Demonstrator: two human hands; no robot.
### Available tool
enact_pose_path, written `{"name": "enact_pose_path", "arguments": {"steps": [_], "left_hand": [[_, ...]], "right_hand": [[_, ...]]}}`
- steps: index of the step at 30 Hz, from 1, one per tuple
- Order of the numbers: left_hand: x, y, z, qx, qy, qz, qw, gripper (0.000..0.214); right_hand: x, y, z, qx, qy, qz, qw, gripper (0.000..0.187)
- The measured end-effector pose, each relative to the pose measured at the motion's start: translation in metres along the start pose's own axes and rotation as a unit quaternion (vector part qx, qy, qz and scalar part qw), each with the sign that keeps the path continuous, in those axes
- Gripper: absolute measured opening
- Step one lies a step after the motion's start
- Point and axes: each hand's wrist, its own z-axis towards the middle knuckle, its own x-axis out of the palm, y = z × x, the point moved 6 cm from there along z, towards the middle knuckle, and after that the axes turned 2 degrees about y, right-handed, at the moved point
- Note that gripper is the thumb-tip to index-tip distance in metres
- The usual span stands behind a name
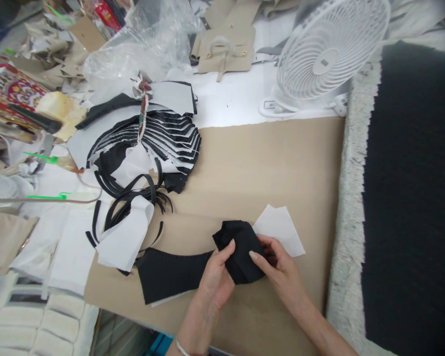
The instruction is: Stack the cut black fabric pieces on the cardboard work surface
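Observation:
A piece of black fabric (241, 247), folded over on itself, is held between both hands just above the brown work surface. My left hand (217, 277) grips its left side, thumb on top. At its right edge, my right hand (280, 264) pinches the fabric between thumb and fingers; some fingertips are hidden behind it. A curved black panel (174, 274) with a white underside lies flat to the left, its right end beside my left hand. Partly behind my right hand lies a white paper-like piece (280, 227).
A fanned bundle of black-and-white pieces (170, 133) is tied at the back left, with black strips (133, 198) before it. A white fan (326, 59) stands at the back. Black material (411, 198) covers the right side. Clear plastic (144, 44) lies at the back.

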Motion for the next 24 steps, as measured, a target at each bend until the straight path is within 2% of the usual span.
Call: {"name": "enact_pose_path", "arguments": {"steps": [6,15,24], "left_hand": [[-0.001,0.001,0.003,0.003,0.012,-0.013,1.0,0.042],[-0.002,0.001,0.001,0.006,-0.003,-0.015,1.0,0.049],[0.0,0.001,0.001,0.006,-0.006,-0.018,1.0,0.05]], "right_hand": [[-0.004,0.002,0.001,-0.013,0.017,0.014,1.0,0.037],[0.003,-0.003,-0.001,0.0,-0.004,0.0,1.0,0.042],[-0.002,0.007,-0.001,-0.018,-0.017,-0.016,1.0,0.037]]}}
